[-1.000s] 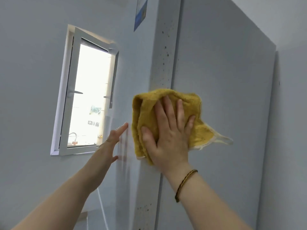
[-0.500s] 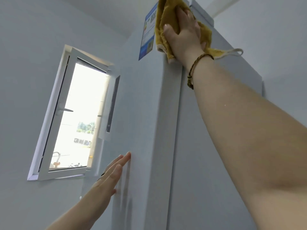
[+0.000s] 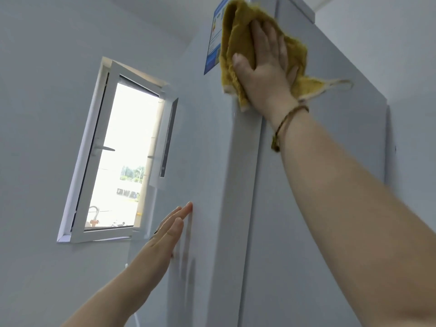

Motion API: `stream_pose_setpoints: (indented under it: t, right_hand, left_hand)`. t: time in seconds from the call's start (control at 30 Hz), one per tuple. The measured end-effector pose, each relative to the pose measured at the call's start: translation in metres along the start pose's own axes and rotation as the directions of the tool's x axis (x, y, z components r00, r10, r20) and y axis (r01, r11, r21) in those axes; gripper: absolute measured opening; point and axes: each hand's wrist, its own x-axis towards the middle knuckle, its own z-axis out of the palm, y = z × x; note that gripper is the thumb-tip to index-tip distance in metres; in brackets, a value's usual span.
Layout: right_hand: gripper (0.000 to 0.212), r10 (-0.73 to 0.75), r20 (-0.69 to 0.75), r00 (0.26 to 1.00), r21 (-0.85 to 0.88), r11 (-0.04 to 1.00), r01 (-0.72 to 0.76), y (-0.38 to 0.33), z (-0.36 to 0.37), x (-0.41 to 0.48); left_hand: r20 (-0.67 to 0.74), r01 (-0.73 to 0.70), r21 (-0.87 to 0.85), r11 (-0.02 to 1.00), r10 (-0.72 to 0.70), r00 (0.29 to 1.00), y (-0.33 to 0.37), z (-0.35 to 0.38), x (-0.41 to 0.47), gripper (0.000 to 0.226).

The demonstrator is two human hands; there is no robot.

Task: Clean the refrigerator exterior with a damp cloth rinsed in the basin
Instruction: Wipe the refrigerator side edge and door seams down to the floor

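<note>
Since half a second ago the yellow cloth (image 3: 236,31) has slid down the refrigerator's (image 3: 306,208) corner edge, and its lower end now sits below the blue label (image 3: 213,50). It lies high on that corner, overlapping the label's right edge. The right hand (image 3: 266,67) presses it flat with straight, spread fingers, the grip released. A cord bracelet (image 3: 285,121) circles that wrist. Lower down, the left hand (image 3: 165,234) rests flat on the refrigerator's left face, grip likewise released. A window (image 3: 122,149) stands ajar in the wall to the left.
</note>
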Motion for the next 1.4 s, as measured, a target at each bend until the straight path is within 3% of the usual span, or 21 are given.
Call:
stream_pose_setpoints:
  t: [0.17,0.27,0.47,0.6,0.7,0.83,0.93,1.07,1.3,1.4]
  right_hand:
    - [0.076,-0.034,-0.022,0.999,0.042,0.999,0.035,0.006,0.028,-0.095]
    - [0.072,-0.079,-0.014,0.997,0.066,0.995,0.08,0.007,0.038,-0.135]
    - [0.078,-0.05,0.077,0.996,-0.021,0.998,0.052,0.01,0.02,-0.071]
    - [0.062,0.019,0.024,1.0,0.004,1.0,-0.019,0.0,0.013,-0.044]
    - [0.068,0.018,-0.007,1.0,0.014,1.0,-0.018,0.001,0.025,-0.078]
    - [0.065,-0.095,-0.107,0.99,0.007,0.995,0.097,0.011,0.053,-0.174]
    - [0.058,-0.164,-0.053,0.985,-0.044,0.986,0.161,0.021,0.066,-0.224]
    - [0.062,-0.198,0.001,0.98,-0.012,0.98,0.198,0.027,0.058,-0.218]
    - [0.059,-0.02,-0.1,0.995,0.011,1.0,0.021,0.012,0.069,-0.247]
    - [0.056,-0.054,-0.059,0.997,-0.023,0.998,0.053,0.013,0.082,-0.31]
  left_hand:
    - [-0.009,0.04,0.002,0.999,-0.04,0.999,-0.002,0.002,0.001,0.041]
    - [-0.008,0.094,-0.078,0.993,-0.095,0.995,-0.001,0.003,0.001,0.04]
    - [-0.009,0.098,-0.068,0.993,-0.099,0.995,-0.006,0.004,0.002,0.043]
    - [0.012,0.1,-0.061,0.993,-0.099,0.995,-0.005,0.003,0.002,0.039]
    - [0.017,0.105,-0.055,0.993,-0.104,0.994,-0.005,0.004,0.001,0.036]
    - [0.019,0.101,-0.049,0.994,-0.1,0.995,-0.004,0.005,0.001,0.033]
    - [0.036,0.1,-0.064,0.993,-0.098,0.995,-0.002,0.004,0.001,0.027]
    - [0.068,0.104,-0.064,0.992,-0.1,0.993,0.001,0.002,0.0,0.024]
    - [0.001,0.117,0.014,0.993,-0.117,0.993,-0.026,0.005,-0.027,0.026]
    - [-0.002,0.175,0.004,0.985,-0.175,0.985,-0.044,0.006,-0.047,0.031]
